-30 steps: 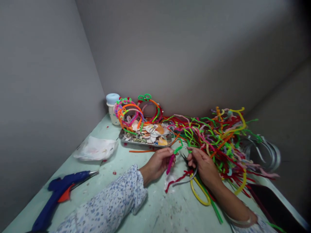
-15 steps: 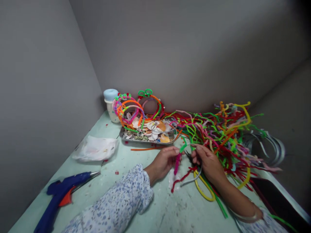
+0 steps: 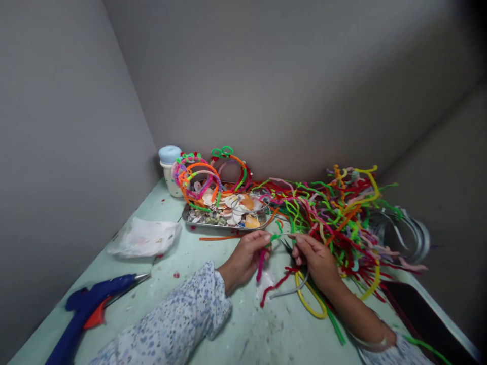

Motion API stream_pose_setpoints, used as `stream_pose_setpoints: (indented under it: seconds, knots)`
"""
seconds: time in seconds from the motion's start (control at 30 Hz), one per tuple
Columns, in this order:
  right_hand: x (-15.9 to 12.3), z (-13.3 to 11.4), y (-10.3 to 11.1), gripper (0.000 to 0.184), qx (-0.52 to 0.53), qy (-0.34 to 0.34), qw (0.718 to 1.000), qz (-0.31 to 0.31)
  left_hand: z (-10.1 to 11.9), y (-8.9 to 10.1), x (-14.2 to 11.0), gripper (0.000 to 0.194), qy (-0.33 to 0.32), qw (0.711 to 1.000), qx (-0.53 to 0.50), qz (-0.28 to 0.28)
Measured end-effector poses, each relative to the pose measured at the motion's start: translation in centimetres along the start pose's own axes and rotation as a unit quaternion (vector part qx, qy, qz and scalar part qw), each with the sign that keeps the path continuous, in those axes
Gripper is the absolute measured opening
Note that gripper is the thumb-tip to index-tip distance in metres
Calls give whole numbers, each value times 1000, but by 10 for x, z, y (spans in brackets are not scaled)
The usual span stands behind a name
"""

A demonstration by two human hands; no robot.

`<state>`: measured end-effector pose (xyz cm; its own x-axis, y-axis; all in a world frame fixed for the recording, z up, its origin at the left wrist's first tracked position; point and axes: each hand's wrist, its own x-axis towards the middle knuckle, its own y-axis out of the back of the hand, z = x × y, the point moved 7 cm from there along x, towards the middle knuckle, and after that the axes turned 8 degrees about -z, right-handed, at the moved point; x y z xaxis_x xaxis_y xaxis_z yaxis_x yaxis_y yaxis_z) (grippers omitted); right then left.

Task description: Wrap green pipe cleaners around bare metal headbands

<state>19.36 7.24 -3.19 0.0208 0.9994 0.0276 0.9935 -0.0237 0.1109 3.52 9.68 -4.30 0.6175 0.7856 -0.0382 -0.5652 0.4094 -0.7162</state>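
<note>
A thin grey headband [image 3: 291, 292] arches between my two hands, its bare end curving down below the right one. Magenta pipe cleaner [image 3: 261, 267] covers its other end, hanging under my left fingers. My left hand [image 3: 249, 255] pinches the band where a green pipe cleaner [image 3: 274, 238] meets the magenta; a short green tip sticks up there. My right hand [image 3: 314, 258] is closed on the bare grey stretch, thumb against fingers. Between the hands, dark pointed blades [image 3: 287, 247] lie partly hidden by the right hand. A red pipe cleaner [image 3: 274, 288] rests on the table below.
A metal tray [image 3: 224, 229] of shells carries several fuzzy headbands [image 3: 201, 170]. Right of it spreads a tangled pile of pipe cleaners [image 3: 323, 203], with grey headbands [image 3: 416, 235] beyond. At left are a glue gun [image 3: 91, 304], a plastic bag [image 3: 146, 237] and a blue-lidded jar [image 3: 170, 172].
The whole view has shifted slightly. My left fingers have slid up over the green section, and the green tip now shows smaller. Both hands still hold the headband.
</note>
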Motion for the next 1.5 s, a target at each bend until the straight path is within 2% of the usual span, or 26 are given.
stream_pose_setpoints:
  seconds: [0.13,0.3,0.43,0.7,1.0,1.3,1.5]
  knots:
    - [-3,-5,-3,35,-15,18,1000,-10,0,0,-3,23,-7,1000,27,3]
    - [-6,-7,-5,36,-24,20,999,-16,8,2,-10,28,-38,994,95,46]
    - [-6,-6,-11,41,32,24,998,-47,11,4,-12,25,-40,986,146,66]
    - [-5,-3,-14,42,103,23,991,-87,8,11,-9,24,-36,985,148,79]
    - [-5,-2,-16,42,61,-5,995,-83,12,9,-13,26,-64,972,215,67]
    - [-7,-7,-17,41,56,-6,996,-68,18,7,-14,31,-58,945,307,95]
    - [-8,-7,-15,43,33,-14,997,-61,18,6,-14,33,-47,944,312,92]
